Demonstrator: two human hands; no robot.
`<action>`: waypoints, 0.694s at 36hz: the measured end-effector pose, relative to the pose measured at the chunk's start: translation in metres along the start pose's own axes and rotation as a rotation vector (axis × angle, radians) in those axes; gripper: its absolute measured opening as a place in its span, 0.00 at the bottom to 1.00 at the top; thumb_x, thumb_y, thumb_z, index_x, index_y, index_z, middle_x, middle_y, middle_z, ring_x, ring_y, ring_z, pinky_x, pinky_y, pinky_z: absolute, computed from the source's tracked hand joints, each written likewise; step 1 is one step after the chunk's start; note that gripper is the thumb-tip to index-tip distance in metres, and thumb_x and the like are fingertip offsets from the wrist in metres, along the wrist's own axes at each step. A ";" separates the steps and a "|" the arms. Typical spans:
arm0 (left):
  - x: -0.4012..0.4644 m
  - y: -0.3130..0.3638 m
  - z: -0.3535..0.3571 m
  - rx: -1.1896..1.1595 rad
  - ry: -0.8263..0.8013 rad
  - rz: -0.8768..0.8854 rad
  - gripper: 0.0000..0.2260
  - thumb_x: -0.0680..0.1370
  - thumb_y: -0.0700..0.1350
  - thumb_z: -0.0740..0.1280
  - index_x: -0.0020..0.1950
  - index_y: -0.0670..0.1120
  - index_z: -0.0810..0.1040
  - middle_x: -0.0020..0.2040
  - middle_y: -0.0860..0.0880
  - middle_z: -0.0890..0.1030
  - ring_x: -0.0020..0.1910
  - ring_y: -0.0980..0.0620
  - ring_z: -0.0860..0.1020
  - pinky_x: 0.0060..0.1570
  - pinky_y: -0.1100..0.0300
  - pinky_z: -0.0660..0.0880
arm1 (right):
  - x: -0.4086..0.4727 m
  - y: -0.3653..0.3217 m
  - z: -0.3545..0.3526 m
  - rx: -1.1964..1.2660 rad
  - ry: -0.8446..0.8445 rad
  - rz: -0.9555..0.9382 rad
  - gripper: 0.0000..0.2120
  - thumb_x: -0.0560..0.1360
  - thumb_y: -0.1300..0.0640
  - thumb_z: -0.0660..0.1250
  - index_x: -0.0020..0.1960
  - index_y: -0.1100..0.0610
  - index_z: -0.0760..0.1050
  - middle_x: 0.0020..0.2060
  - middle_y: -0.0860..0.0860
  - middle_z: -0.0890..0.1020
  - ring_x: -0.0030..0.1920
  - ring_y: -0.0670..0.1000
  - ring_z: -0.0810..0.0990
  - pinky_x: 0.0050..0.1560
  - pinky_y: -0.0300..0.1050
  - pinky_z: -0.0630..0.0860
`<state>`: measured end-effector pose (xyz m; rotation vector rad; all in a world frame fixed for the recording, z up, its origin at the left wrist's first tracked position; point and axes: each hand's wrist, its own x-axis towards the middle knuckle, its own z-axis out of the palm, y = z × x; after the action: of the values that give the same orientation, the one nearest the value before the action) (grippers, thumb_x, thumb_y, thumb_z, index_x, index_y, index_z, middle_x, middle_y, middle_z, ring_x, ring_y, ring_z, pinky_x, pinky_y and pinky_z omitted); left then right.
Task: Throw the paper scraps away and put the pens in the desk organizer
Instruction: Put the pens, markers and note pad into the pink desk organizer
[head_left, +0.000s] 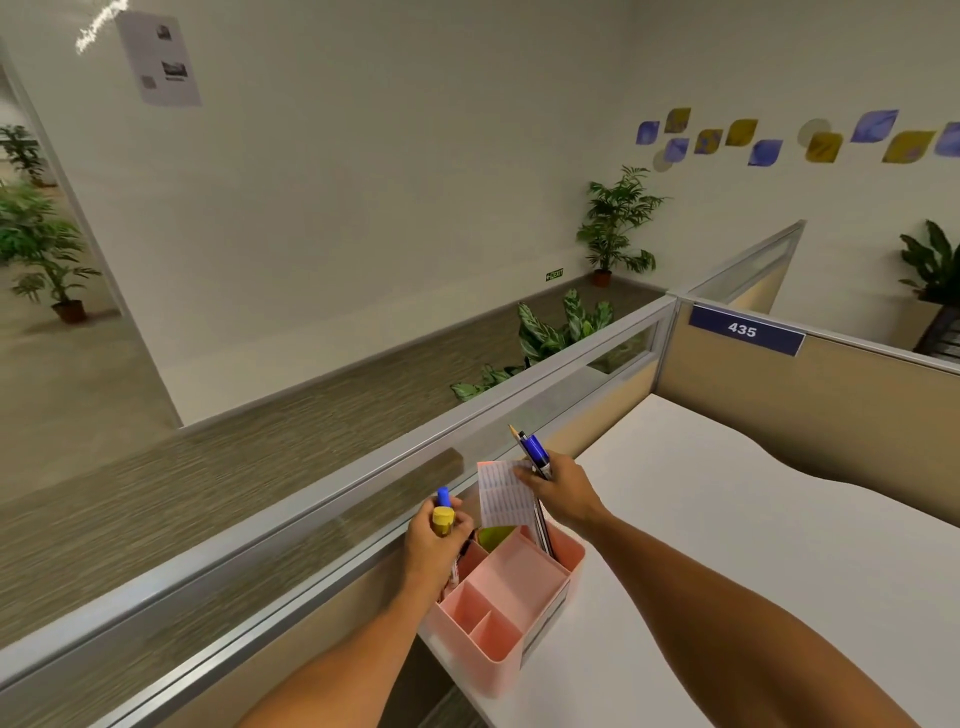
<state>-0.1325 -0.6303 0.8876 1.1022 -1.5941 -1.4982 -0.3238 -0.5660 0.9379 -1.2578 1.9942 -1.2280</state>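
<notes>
Both hands hover over the pink organizer (511, 597); left hand (434, 538) clamped on markers (443, 514), right hand (558, 486) pinching pens (535, 452) and paper scrap (504, 493); best lower tips straight into its rear slots.

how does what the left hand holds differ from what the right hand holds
The left hand grips two markers, one yellow-capped, one blue-capped. The right hand grips a blue pen, a pencil and a printed paper slip. Both hands hold their items above the pink organizer.
</notes>
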 end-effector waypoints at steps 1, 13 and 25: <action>-0.001 0.000 0.000 0.005 0.000 0.001 0.16 0.74 0.42 0.73 0.60 0.48 0.75 0.51 0.47 0.80 0.49 0.53 0.80 0.39 0.64 0.78 | 0.000 0.000 -0.001 -0.004 0.006 -0.001 0.07 0.80 0.48 0.65 0.46 0.51 0.75 0.41 0.47 0.82 0.42 0.49 0.81 0.32 0.32 0.75; -0.007 0.001 -0.005 0.009 -0.061 0.047 0.17 0.73 0.37 0.73 0.55 0.55 0.75 0.53 0.52 0.80 0.53 0.52 0.80 0.38 0.66 0.80 | 0.013 -0.002 0.003 -0.197 -0.097 -0.031 0.06 0.81 0.51 0.64 0.52 0.52 0.75 0.49 0.49 0.80 0.49 0.53 0.79 0.43 0.46 0.75; -0.005 0.000 -0.001 -0.048 0.031 0.037 0.09 0.73 0.42 0.74 0.49 0.54 0.78 0.49 0.53 0.84 0.51 0.55 0.82 0.35 0.69 0.77 | 0.023 -0.003 0.002 -0.249 -0.164 -0.044 0.06 0.83 0.53 0.59 0.53 0.55 0.72 0.50 0.54 0.79 0.51 0.55 0.78 0.44 0.47 0.75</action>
<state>-0.1295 -0.6265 0.8878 1.0587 -1.5417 -1.4798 -0.3316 -0.5874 0.9410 -1.4769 2.0538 -0.8831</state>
